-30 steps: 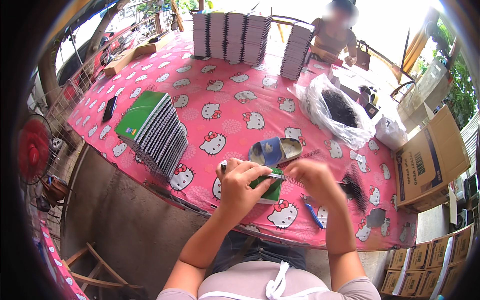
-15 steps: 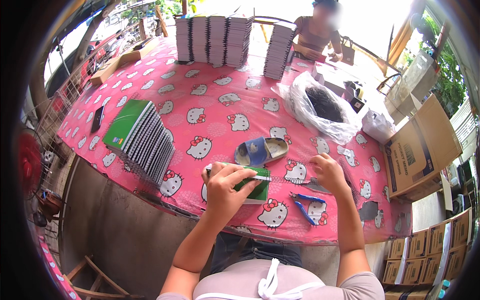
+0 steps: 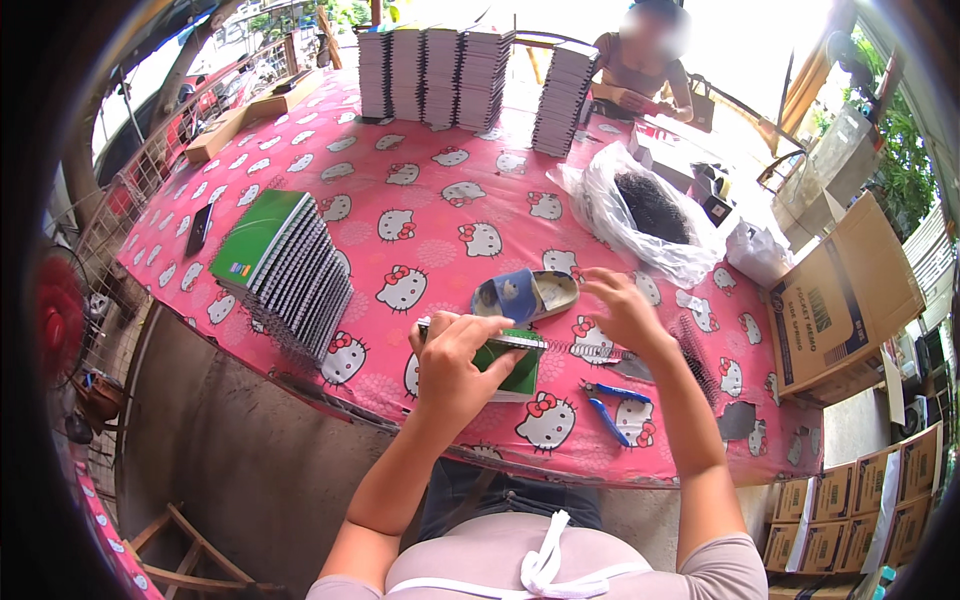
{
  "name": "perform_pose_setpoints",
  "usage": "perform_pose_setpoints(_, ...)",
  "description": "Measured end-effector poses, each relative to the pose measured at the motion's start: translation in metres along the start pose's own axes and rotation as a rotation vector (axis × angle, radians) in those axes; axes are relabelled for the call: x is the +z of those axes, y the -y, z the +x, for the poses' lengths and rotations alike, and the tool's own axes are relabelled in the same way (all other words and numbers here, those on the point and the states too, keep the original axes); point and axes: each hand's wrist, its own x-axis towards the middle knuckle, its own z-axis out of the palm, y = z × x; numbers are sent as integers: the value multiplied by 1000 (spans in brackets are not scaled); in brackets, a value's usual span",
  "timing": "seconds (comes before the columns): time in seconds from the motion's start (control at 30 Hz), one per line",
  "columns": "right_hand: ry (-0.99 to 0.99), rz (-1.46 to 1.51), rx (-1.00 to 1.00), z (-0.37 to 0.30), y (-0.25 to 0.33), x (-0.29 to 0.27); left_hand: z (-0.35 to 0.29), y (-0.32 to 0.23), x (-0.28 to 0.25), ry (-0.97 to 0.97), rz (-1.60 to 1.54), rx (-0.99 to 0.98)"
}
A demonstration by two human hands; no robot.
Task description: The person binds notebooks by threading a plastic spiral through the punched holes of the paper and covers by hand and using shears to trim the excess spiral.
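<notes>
My left hand (image 3: 458,362) is clamped on a small green-covered notebook (image 3: 522,368) lying at the near edge of the pink table (image 3: 420,190). A thin metal spiral coil (image 3: 588,351) sticks out of the notebook's top edge to the right. My right hand (image 3: 626,312) hovers just above that coil with fingers spread and nothing in it. Close by are a blue and silver oval tin (image 3: 527,294) and blue-handled pliers (image 3: 609,404).
A slanted stack of green notebooks (image 3: 288,268) lies at the left, a dark phone (image 3: 198,228) beyond it. Tall notebook stacks (image 3: 430,75) line the far edge, where another person (image 3: 640,62) sits. A plastic bag of black coils (image 3: 648,212), loose black spirals (image 3: 700,347) and a cardboard box (image 3: 840,300) are at the right.
My two hands were together at the notebook; the right hand then went out to the right and now hovers open near the tin. The left hand stays on the notebook.
</notes>
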Motion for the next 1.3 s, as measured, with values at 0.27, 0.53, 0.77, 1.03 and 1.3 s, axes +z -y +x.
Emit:
perform_pose_setpoints(0.27, -1, 294, 141, 42, 21, 22, 0, 17, -1, 4, -35, 51)
perform_pose_setpoints(0.53, -74, 795, 115, 7, 24, -28, 4, 13, 7, 133, -79, -19)
perform_pose_setpoints(0.77, 269, 232, -208, 22, 46, -62, 0, 11, 3, 193, -83, -17)
perform_pose_setpoints(1.03, -96, 389, -321, 28, 30, -13, -3, 25, -5, -16, -204, -59)
perform_pose_setpoints(1.3, 24, 444, -48, 52, 45, -1, -16, 41, -8, -21, -945, -522)
